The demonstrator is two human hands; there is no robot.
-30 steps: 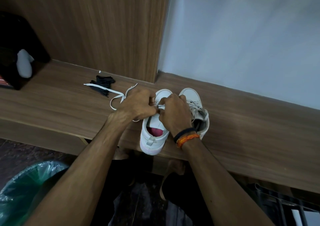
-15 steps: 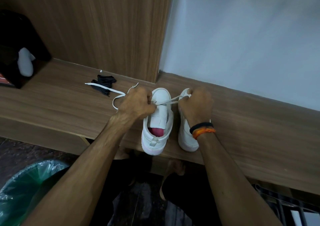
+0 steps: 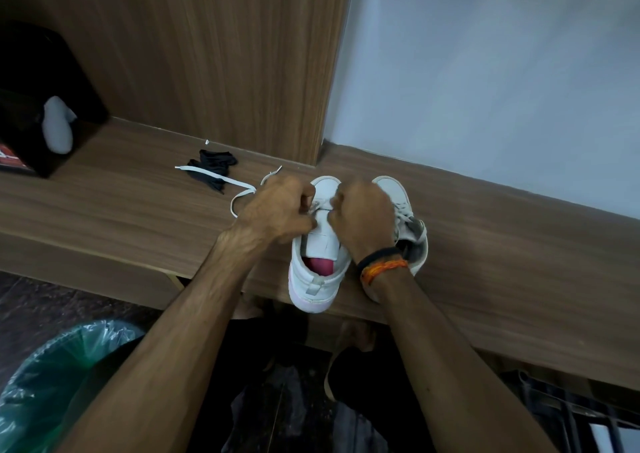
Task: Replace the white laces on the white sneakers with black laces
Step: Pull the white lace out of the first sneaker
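1. Left hand (image 3: 277,210): fingers are curling round the white lace (image 3: 242,189) at the eyelets of the near sneaker (image 3: 317,265), apparently steadying that side while the lace is being worked loose.
2. Right hand (image 3: 363,217): closing in a pinch on the same lace over the tongue, likely drawing it out of the holes.
3. Lace tail: trailing left across the worktop (image 3: 121,210), lying over the black laces (image 3: 213,166), which are sitting bundled and unused, so the swap appears to be at an early stage.
4. Second sneaker (image 3: 408,224): standing just beside the first, white lacing showing, waiting its turn.
5. Worktop: wood-grain ledge, running under a wooden panel (image 3: 207,54) and a pale wall (image 3: 485,71).
6. Room: a green-lined bin (image 3: 52,376) is standing on the floor at the left.
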